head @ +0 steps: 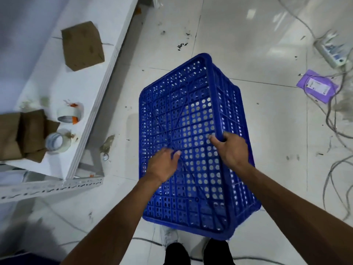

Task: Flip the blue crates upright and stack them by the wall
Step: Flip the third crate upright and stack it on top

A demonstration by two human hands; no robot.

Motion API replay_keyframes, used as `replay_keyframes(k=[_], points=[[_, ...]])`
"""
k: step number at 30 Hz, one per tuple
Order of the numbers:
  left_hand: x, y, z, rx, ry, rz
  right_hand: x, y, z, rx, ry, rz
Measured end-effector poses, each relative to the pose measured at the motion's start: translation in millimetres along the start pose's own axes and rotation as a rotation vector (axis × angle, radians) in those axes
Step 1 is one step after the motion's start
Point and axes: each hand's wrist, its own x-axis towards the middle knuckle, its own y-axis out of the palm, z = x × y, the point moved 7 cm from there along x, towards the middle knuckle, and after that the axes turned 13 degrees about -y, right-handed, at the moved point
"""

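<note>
One blue perforated plastic crate [183,104] is in the middle of the view, above the white tiled floor, its holed base turned up and tilted toward me. My right hand [230,148] grips the crate's right edge, fingers curled over the rim of the base. My left hand [164,165] rests on the perforated base near its middle, fingers hooked into the holes. Both forearms reach in from below. My two dark shoes [198,253] show just under the crate's near edge. No other blue crate is in view.
A white metal shelf [89,104] runs along the left, carrying cardboard boxes [82,45] and two rolls of tape [69,114]. Grey cables [332,119], a power strip [333,50] and a purple packet [318,86] lie on the floor at the right.
</note>
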Motion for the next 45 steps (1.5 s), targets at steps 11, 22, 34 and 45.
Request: replay_keyframes(k=[11,22,34,45], points=[[-42.1,-57.8,15.8,-0.333,0.045,-0.187,-26.7,65.2,104.8,0.105,-0.306,0.159],[-21.7,-72.8,112.3,-0.183,-0.122,-0.247,-31.4,71.4,56.8,-0.127,-0.192,-0.010],[58.1,-42.6,232.7,-0.273,-0.216,0.001,-43.0,102.6,5.9,-0.109,-0.011,0.138],[23.7,-15.6,204.4,-0.619,-0.457,0.081,-11.3,95.6,-13.4,0.170,0.257,-0.001]])
